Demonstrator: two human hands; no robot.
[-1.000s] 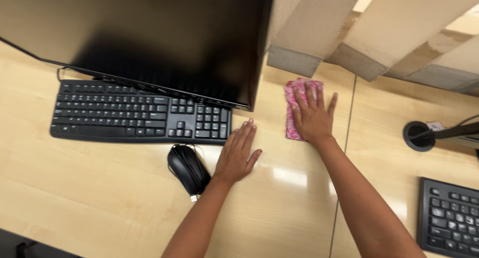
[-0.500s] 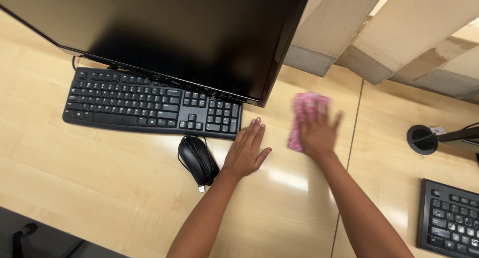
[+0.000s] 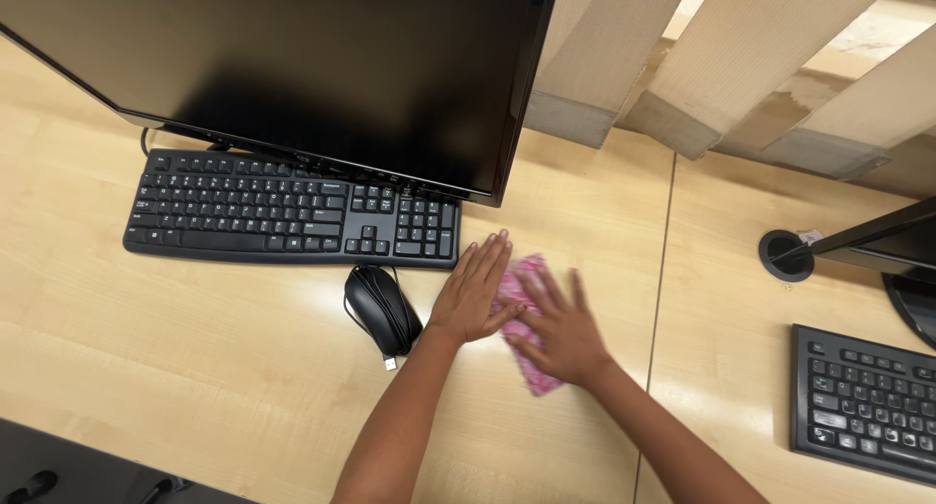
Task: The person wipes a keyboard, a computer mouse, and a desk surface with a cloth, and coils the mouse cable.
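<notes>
My right hand lies flat on a pink patterned cloth, pressing it onto the light wooden desk. The cloth sticks out above my fingers and below my palm. My left hand rests palm down on the desk with fingers spread, right beside the cloth and touching its left edge. A black mouse sits just left of my left hand. A black keyboard lies behind the mouse, under the edge of a large dark monitor.
A second black keyboard lies at the right edge, with another monitor's stand and a round cable hole behind it. Beige vertical blind slats hang at the back. A seam divides the two desk tops.
My right hand has dragged the pink cloth from the back of the desk, near the blinds, toward me and to the left, up against my left hand. The left hand has stayed put.
</notes>
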